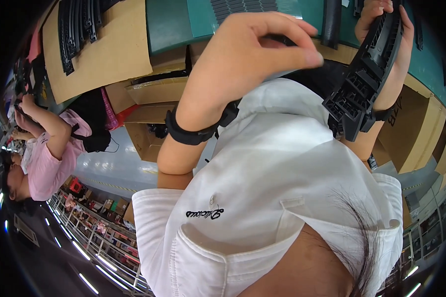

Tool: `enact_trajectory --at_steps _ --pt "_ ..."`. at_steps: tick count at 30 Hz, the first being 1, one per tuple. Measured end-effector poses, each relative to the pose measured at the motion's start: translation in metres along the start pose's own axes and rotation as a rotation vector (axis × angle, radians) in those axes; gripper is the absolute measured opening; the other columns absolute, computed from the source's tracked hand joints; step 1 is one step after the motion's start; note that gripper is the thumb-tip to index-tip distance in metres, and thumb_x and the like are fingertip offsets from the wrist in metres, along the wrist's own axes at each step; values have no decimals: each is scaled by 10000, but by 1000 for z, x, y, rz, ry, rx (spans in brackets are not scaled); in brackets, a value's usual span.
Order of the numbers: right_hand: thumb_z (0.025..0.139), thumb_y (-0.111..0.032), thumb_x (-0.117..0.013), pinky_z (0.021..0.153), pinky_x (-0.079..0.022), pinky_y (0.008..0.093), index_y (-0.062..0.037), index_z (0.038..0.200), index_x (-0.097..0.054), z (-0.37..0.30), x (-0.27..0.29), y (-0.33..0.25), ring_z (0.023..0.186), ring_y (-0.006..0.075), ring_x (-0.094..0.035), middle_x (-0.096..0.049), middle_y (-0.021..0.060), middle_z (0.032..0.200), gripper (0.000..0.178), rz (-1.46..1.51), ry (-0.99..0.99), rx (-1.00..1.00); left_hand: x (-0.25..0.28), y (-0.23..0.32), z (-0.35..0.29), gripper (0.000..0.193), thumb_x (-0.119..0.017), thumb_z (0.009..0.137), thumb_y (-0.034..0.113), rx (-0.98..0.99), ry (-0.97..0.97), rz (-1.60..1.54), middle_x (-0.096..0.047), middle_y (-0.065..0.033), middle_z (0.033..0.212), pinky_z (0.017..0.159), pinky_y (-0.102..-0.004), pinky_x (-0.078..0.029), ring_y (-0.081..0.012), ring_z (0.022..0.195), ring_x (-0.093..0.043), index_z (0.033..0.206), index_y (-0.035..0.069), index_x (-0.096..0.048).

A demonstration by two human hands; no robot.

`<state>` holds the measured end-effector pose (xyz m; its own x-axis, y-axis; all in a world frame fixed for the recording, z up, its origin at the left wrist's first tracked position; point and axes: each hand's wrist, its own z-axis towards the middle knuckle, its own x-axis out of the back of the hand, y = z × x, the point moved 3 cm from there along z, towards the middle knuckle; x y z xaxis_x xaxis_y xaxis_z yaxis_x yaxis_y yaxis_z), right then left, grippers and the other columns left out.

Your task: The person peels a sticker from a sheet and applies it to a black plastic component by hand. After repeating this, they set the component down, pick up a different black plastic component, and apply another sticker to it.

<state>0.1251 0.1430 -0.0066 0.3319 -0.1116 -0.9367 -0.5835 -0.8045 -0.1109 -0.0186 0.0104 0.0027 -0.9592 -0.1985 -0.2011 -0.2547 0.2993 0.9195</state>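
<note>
My right hand [404,37], at the upper right, grips a long black moulded plastic part [365,74] by its far end. The part is slightly curved, with ribs, slots and clip-like shapes on the side that shows, and it hangs tilted, its wider end near my white shirt. Left of it, apart from the part, my left hand [262,49] is raised in front of my body. Its fingers curl in and the fingertips meet the thumb. Whether anything small sits in that pinch I cannot make out. Black bands go round both wrists.
Several curved black strips [79,34] lie on a cardboard sheet [119,54] at the far left of the green table [166,24]. Grey ribbed pieces [248,6] and a dark tube-like piece [332,24] lie farther right. Cardboard boxes [414,131] stand below. A person in pink [54,158] works at left.
</note>
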Motion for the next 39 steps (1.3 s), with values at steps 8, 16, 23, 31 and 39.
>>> enact_trajectory --at_steps 8,16,23,31,39 --pt "868 -208 -570 735 -552 274 -25 860 -553 -2 -10 0 713 171 -631 -610 56 768 184 -126 -9 37 -21 21 1 201 -730 717 102 159 -284 28 -666 -88 829 723 -212 -463 -131 745 -619 864 -11 -651" --pt "863 -209 -579 689 -564 256 -29 846 -546 -1 -13 4 663 180 -635 -611 61 739 183 -195 77 144 -23 23 1 93 -667 799 60 338 -314 -153 -632 -31 736 632 -151 -446 -51 655 -548 827 -27 -653" --pt "858 -201 -586 659 -576 257 -29 836 -544 2 -11 4 634 188 -639 -609 68 716 178 -230 106 178 -22 25 3 88 -665 792 51 313 -323 -104 -633 -48 758 656 -162 -457 -64 673 -558 819 -31 -650" --pt "855 -192 -589 651 -579 255 -27 831 -542 0 -9 0 626 187 -636 -608 67 713 173 -239 106 217 -25 28 4 71 -665 782 39 323 -287 -72 -630 -55 749 665 -166 -462 -68 675 -562 783 -32 -655" --pt "857 -185 -588 654 -572 238 -24 835 -537 1 -11 -5 629 172 -626 -601 67 720 169 -274 89 264 -31 27 4 217 -659 800 42 303 -277 -77 -645 -108 861 707 -191 -478 -94 753 -591 966 -45 -552"
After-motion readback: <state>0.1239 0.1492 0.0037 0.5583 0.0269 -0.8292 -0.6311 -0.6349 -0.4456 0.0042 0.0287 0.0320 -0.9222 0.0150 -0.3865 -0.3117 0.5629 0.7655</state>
